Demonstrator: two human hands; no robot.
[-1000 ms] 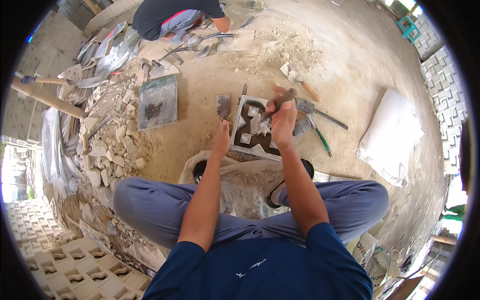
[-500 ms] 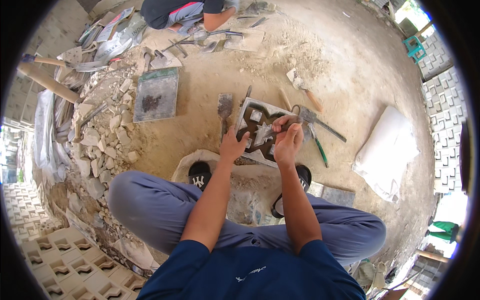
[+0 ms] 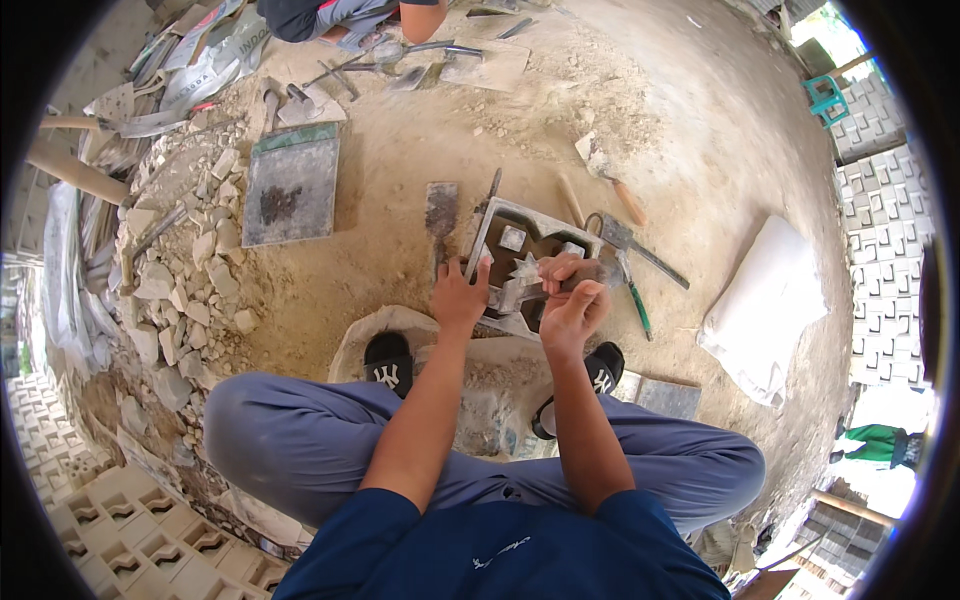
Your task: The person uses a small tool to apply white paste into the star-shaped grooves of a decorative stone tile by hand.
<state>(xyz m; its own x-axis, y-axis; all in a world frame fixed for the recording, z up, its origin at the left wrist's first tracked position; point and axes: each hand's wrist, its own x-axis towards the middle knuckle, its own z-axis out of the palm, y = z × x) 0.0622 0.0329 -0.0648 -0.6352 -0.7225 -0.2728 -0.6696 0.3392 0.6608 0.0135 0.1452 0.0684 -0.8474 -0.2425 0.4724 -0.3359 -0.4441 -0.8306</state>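
Note:
A square, light grey mould (image 3: 548, 222) lies on the ground in front of my feet. Inside it are a star-shaped centre piece (image 3: 524, 268), small square blocks (image 3: 512, 238) and dark hollows. My left hand (image 3: 462, 298) grips the mould's left rim, thumb on the inner side and fingers outside. Over the near right part of the mould, my right hand (image 3: 572, 305) is closed around a small flat-bladed scraper (image 3: 511, 293). Its blade points left over the mould; the fingers mostly hide its handle.
Left of the mould lie a flat dusty trowel (image 3: 441, 212) and a grey board (image 3: 292, 190). Rubble (image 3: 200, 260) is heaped beyond. To the right are a hammer-like tool (image 3: 618, 234), a green-handled tool (image 3: 638, 305), a wooden-handled trowel (image 3: 628, 200) and a white sack (image 3: 768, 305). Another person (image 3: 345, 18) crouches ahead.
My right hand has moved slightly left and nearer to me, and the scraper's blade now sits lower over the mould. My left hand stays at the rim. The whole view has shifted a little.

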